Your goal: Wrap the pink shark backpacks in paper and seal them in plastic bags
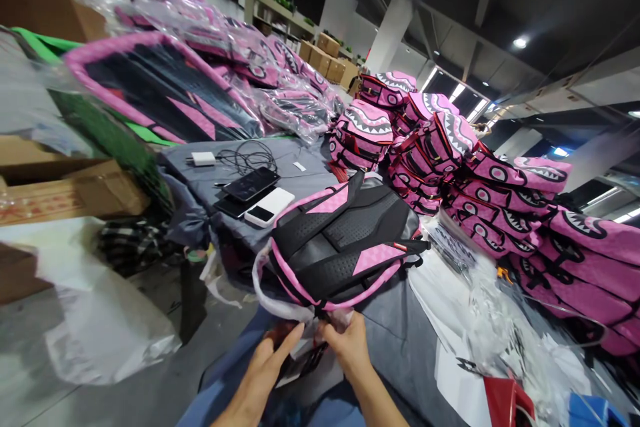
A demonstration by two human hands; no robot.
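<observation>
A pink and black backpack lies on the grey cloth-covered table with its straps and back panel facing up. At its near end, my left hand pinches the whitish plastic wrapping just below the bag's edge. My right hand is closed on the same wrapping, close beside the left, with thumb and fingers pressed together. A white band of material curves round the bag's left corner. Under my hands, a dark and white item is partly hidden.
Phones, a white device and a charger lie left of the bag. Stacked pink backpacks stand behind and right. Clear plastic and pliers lie right. An open carton is at left.
</observation>
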